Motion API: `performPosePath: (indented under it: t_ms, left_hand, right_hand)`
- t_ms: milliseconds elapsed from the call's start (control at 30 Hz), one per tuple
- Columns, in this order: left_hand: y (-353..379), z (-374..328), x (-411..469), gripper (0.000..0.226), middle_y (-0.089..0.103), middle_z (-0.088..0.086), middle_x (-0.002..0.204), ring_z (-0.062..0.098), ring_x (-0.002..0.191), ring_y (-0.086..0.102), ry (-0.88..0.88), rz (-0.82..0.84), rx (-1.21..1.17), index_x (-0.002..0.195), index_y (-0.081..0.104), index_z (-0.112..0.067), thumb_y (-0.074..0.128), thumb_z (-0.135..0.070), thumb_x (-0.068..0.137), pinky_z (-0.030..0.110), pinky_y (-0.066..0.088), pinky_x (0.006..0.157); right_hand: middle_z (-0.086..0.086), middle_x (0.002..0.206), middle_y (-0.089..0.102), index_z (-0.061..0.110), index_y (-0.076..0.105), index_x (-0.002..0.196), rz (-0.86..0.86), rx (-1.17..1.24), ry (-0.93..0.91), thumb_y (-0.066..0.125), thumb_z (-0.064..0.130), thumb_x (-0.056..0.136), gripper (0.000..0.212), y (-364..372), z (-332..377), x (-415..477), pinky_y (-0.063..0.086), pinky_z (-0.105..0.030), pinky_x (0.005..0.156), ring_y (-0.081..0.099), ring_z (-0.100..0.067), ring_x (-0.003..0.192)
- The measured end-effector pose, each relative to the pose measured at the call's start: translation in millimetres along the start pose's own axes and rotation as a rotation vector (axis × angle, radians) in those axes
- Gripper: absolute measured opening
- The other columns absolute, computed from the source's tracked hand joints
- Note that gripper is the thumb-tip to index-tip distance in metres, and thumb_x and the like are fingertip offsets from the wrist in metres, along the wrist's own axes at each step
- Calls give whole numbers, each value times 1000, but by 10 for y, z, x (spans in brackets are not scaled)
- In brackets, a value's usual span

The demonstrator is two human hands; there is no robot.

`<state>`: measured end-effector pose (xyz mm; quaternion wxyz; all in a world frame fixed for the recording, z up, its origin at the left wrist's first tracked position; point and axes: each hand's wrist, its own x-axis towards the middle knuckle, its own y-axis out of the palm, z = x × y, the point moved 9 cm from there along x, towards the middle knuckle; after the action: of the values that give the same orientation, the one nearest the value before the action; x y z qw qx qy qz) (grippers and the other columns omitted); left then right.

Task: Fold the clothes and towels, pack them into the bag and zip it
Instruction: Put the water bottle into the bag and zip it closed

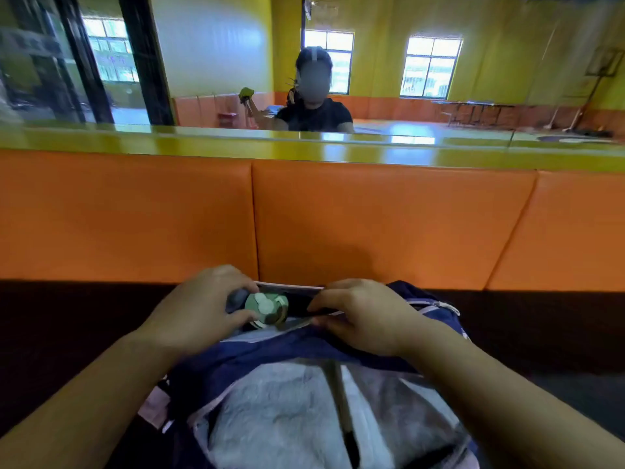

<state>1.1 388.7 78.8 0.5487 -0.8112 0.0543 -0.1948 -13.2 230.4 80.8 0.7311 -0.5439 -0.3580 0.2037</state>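
Note:
A navy blue bag [277,353] with pink trim lies on the dark surface in front of me. Its main compartment gapes open near the bottom of the view, with a grey-white towel [280,411] inside. At the bag's far end a smaller pocket is held open. My left hand [199,309] grips the pocket's left end next to a round pale green charm [267,308]. My right hand [358,313] pinches the pocket's edge on the right. What lies inside the pocket is dark and hidden.
An orange padded wall [372,218] rises right behind the bag, topped by a yellow-green ledge [236,143]. Above it a mirror reflects a person in a black shirt and a yellow room with windows. The dark surface [67,319] stretches to both sides.

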Motion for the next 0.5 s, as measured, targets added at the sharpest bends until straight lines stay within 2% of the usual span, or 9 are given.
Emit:
performPosePath:
  t_ms: [67, 167, 300, 367, 433, 500]
  left_hand:
    - [-11, -217, -56, 27, 54, -25, 100, -1, 94, 52, 22, -40, -46, 104, 64, -35, 69, -42, 78, 20, 43, 81]
    - [37, -606, -161, 24, 57, -23, 100, -2, 93, 52, 56, -84, -114, 102, 65, -34, 69, -40, 78, 13, 38, 81]
    - [295, -1116, -254, 25, 59, -20, 101, -1, 95, 51, 139, -93, -142, 104, 65, -32, 68, -40, 81, 13, 38, 84]
    - [481, -1324, -282, 28, 62, -18, 102, 2, 95, 53, 160, -82, -146, 104, 66, -31, 66, -45, 80, 11, 36, 83]
    - [659, -1530, -310, 33, 66, -15, 101, 7, 94, 58, 188, -70, -146, 102, 67, -30, 61, -50, 77, 20, 43, 84]
    - [828, -1735, -334, 33, 68, -14, 95, 13, 88, 63, 236, -57, -79, 97, 68, -32, 55, -51, 75, 34, 52, 74]
  right_hand:
    - [2, 93, 70, 20, 69, 101, -96, 17, 69, 56, 33, 89, 22, -165, -95, -246, 52, -39, 67, 63, -20, 84]
    - [6, 94, 69, 25, 68, 98, -180, 45, 221, 55, 38, 88, 21, -301, -299, -692, 51, -38, 70, 62, -14, 84]
    - [8, 91, 68, 25, 69, 94, -281, 37, 427, 59, 38, 84, 19, -359, -599, -1323, 51, -36, 71, 63, -16, 84]
    - [11, 88, 63, 25, 70, 96, -311, 66, 534, 66, 34, 84, 16, -313, -753, -1640, 48, -30, 70, 61, -13, 81]
    - [13, 93, 61, 27, 68, 99, -313, 97, 607, 68, 31, 83, 16, -234, -857, -1911, 47, -27, 71, 58, -6, 87]
    - [11, 102, 60, 26, 65, 106, -304, 120, 657, 69, 29, 83, 23, -152, -914, -2117, 49, -29, 75, 58, -7, 95]
